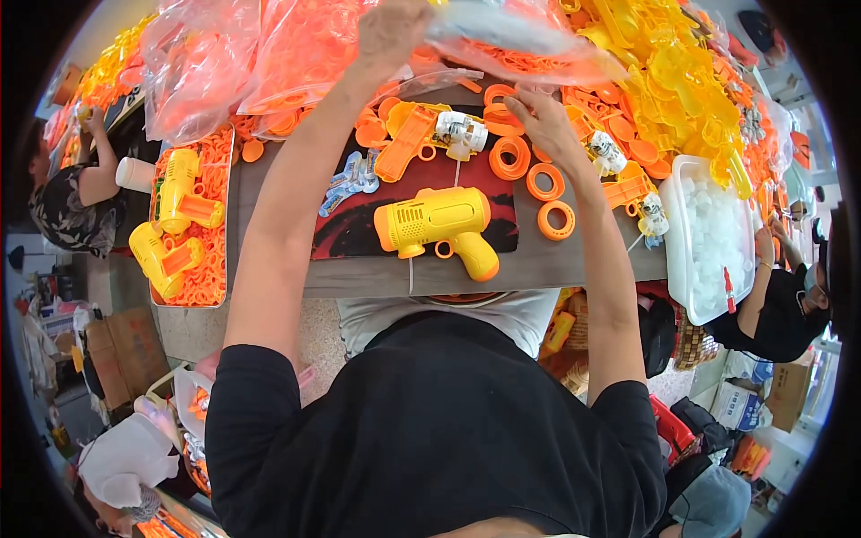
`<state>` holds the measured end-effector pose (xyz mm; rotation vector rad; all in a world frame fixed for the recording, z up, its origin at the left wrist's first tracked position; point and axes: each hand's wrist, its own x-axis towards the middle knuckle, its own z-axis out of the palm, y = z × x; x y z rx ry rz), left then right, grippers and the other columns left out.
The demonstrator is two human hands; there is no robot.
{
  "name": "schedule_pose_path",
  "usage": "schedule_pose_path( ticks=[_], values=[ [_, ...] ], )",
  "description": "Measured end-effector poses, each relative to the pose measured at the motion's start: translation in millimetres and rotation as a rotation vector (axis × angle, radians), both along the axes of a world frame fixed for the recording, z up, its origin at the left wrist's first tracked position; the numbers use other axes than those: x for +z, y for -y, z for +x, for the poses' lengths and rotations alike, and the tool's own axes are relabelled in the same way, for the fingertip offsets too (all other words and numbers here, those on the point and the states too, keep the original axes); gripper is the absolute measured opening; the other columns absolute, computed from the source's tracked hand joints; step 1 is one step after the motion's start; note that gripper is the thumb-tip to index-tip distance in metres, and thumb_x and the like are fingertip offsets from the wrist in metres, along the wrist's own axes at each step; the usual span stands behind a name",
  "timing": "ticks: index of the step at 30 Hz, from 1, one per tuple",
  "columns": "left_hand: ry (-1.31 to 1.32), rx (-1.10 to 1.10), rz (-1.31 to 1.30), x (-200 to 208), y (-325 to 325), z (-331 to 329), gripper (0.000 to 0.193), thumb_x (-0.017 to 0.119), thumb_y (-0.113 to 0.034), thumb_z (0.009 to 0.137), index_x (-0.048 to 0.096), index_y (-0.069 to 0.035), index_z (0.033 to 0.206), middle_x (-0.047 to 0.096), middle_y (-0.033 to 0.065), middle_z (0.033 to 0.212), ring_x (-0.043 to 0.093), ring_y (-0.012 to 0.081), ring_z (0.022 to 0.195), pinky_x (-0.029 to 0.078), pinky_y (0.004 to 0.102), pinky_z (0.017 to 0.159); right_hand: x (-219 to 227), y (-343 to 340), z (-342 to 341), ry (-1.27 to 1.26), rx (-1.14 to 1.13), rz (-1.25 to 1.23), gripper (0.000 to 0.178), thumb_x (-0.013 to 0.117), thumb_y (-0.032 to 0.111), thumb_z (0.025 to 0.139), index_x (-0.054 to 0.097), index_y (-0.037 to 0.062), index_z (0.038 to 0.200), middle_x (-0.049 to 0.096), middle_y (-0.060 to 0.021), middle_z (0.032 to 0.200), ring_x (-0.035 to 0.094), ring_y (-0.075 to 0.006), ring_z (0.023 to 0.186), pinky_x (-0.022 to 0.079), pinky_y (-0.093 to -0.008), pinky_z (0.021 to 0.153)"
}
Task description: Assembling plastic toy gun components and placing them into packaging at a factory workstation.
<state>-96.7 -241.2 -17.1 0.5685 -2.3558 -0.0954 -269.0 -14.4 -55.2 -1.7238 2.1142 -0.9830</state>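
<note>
Reaching across the counter point(538, 257), that person has the left hand point(392, 40) up at the clear plastic bag point(529, 40). Is it gripped?

Can't tell from here. Hand and bag are both smeared, right at the top edge of what we see, over heaped orange parts.

And the right hand point(547, 121)?

Fingers bent, just beside the orange rings point(509, 158), but their tips are hard to make out; closed on something or not, I couldn't say.

The yellow toy gun point(437, 224)?

That's plain enough: flat on the dark mat point(345, 240), hiding part of it.
</note>
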Motion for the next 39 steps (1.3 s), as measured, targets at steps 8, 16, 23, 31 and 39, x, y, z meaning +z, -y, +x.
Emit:
schedule_pose_path(
  ticks=[8, 16, 23, 31, 39],
  values=[
    [0.071, 0.146, 0.299, 2, 14, -7, 0.035, 0.065, -0.038, 0.087, 0.065, -0.007, 0.105, 0.065, 0.0124, 0.105, 0.062, 0.0285, 0.1, 0.049, 0.0408, 0.084, 2, 14, -9, 0.077, -0.177, -0.132, 0.033, 0.062, 0.031, 0.094, 0.068, -0.0017, 0.09, 0.066, -0.0215, 0.077, 0.063, -0.0377, 0.072, 0.048, -0.0424, 0.068],
    [-0.064, 0.118, 0.086, -7, -24, -15, 0.035, 0.066, -0.038, 0.082, 0.067, -0.006, 0.096, 0.07, 0.0139, 0.09, 0.068, 0.0323, 0.086, 0.051, 0.0418, 0.076, -28, 42, -60, -0.349, -0.21, -0.171, 0.026, 0.064, 0.025, 0.09, 0.068, 0.0002, 0.089, 0.068, -0.0206, 0.08, 0.066, -0.0375, 0.077, 0.05, -0.0469, 0.07],
    [-0.084, 0.119, 0.188, -17, -22, 3, 0.031, 0.063, -0.033, 0.086, 0.064, -0.004, 0.096, 0.07, 0.0142, 0.095, 0.066, 0.0337, 0.09, 0.05, 0.0429, 0.079, -52, 88, -73, -0.751, -0.217, -0.155, 0.018, 0.063, 0.017, 0.08, 0.072, 0.0062, 0.091, 0.07, -0.0176, 0.091, 0.067, -0.0375, 0.085, 0.053, -0.0484, 0.073],
    [-0.249, -0.186, 0.084, 8, -107, 98, 0.026, 0.069, -0.017, 0.088, 0.067, -0.005, 0.111, 0.07, 0.0114, 0.106, 0.067, 0.0274, 0.101, 0.051, 0.0378, 0.089, 0, 35, -65, 0.063, 0.16, -0.03, 0.056, 0.07, 0.019, 0.082, 0.054, -0.0012, 0.132, 0.055, -0.0183, 0.136, 0.056, -0.0279, 0.118, 0.047, -0.0384, 0.097],
    [-0.011, -0.221, 0.699, -46, -214, 186, 0.061, 0.079, -0.024, 0.081, 0.057, -0.007, 0.136, 0.059, 0.0158, 0.129, 0.054, 0.0311, 0.123, 0.042, 0.0403, 0.105, 47, -70, 102, 0.234, 0.144, 0.009, 0.02, 0.058, 0.018, 0.098, 0.057, 0.0072, 0.115, 0.065, -0.0076, 0.081, 0.06, -0.0176, 0.072, 0.048, -0.0309, 0.067]
  ],
)
